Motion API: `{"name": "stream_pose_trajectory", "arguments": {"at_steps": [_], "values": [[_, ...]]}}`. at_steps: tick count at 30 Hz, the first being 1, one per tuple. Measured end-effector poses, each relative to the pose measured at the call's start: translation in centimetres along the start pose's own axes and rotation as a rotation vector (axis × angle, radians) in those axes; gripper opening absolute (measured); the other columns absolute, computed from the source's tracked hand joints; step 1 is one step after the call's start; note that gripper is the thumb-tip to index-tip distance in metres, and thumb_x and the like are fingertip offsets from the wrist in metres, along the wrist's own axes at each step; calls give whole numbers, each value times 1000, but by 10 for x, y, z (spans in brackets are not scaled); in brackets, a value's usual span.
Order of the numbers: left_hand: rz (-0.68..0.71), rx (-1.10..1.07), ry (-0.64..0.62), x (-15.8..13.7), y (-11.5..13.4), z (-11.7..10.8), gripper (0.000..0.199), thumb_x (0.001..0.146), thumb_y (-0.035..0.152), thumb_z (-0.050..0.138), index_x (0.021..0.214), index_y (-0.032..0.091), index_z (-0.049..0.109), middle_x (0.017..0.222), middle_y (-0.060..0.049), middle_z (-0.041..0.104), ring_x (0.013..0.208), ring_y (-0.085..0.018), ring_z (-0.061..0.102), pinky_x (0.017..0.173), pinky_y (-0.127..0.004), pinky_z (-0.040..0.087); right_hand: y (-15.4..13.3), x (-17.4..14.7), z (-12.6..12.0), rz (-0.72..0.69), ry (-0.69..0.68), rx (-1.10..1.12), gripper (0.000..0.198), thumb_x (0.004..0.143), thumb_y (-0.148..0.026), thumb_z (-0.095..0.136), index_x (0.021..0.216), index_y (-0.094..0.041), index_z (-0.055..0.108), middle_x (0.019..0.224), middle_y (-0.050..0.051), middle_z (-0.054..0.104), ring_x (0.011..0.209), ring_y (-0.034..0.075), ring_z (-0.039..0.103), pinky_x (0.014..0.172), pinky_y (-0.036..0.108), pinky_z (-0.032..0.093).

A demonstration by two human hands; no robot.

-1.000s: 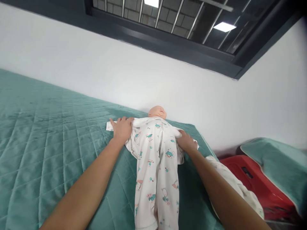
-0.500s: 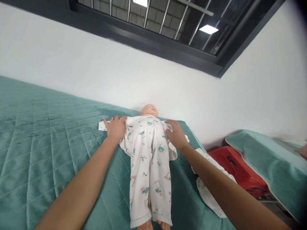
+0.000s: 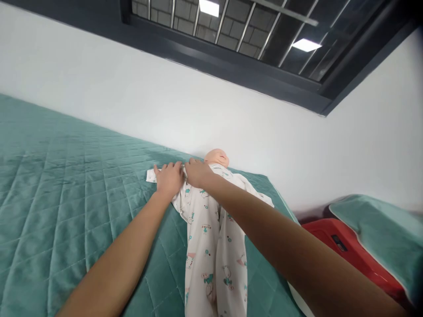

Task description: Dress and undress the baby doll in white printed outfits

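A baby doll lies on its back on the green quilted bedspread (image 3: 82,211), its bald head (image 3: 217,157) close to the wall. It wears white printed pyjamas, a top (image 3: 236,176) and long trousers (image 3: 205,246). My left hand (image 3: 169,179) wraps over the sleeve on the left, and the cuff (image 3: 151,176) sticks out beyond it. Right beside it, my right hand (image 3: 197,172) is closed on the pyjama top near the doll's shoulder. My right forearm crosses over the doll's body and hides part of the top. The doll's feet are out of view.
A white wall (image 3: 132,97) rises behind the bed, with a dark-framed barred window (image 3: 231,66) above. To the right, past the bed's edge, are a red plastic object (image 3: 350,251) and a green cover (image 3: 380,224). A white item (image 3: 299,299) shows partly under my right forearm.
My right hand has moved left, from the right side of the doll's top across to the left shoulder, next to my left hand. My left hand stays on the sleeve. The view has shifted slightly.
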State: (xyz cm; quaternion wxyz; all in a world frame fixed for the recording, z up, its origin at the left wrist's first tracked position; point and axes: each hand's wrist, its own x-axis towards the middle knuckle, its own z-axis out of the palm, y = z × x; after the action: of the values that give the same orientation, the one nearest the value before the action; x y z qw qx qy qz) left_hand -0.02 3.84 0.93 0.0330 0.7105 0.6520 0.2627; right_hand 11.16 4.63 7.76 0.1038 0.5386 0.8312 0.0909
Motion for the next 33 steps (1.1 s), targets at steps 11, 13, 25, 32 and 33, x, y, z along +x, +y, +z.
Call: {"name": "stream_pose_trajectory", "arguments": {"at_steps": [11,13,25,32,33], "values": [[-17,-23,-8,2,1,-6,34,97,31,36,122,30,59,109,-7,67,107,-28,59,104,-53,30,7,16,-10,-87,-104,-59,23,90,-27,53,108,-18,63,105,12,72,91,26,68,73,35,50],[-12,-26,-33,1,2,-10,35,97,30,35,123,31,59,108,-7,66,105,-26,59,97,-46,38,10,9,-16,-96,-94,-74,27,90,-32,55,113,-21,62,106,9,72,89,25,68,72,33,49],[-55,-40,-112,-10,-9,-9,43,95,26,33,122,38,64,108,-9,62,101,-26,61,80,-38,44,40,-32,-32,-38,-52,-183,30,92,-37,54,119,-27,59,112,10,64,97,27,63,76,35,45],[-51,0,-136,-14,-9,-8,42,90,18,38,118,32,65,111,-12,63,108,-31,56,85,-47,42,44,-43,-37,-26,-39,-201,27,91,-35,52,116,-26,59,110,9,63,97,26,61,76,35,43],[-50,4,-134,-14,-9,-7,40,90,18,38,117,31,65,112,-12,63,109,-32,55,86,-47,42,44,-43,-39,-27,-41,-200,27,91,-35,52,116,-26,59,109,10,63,97,27,61,75,35,43]]}}
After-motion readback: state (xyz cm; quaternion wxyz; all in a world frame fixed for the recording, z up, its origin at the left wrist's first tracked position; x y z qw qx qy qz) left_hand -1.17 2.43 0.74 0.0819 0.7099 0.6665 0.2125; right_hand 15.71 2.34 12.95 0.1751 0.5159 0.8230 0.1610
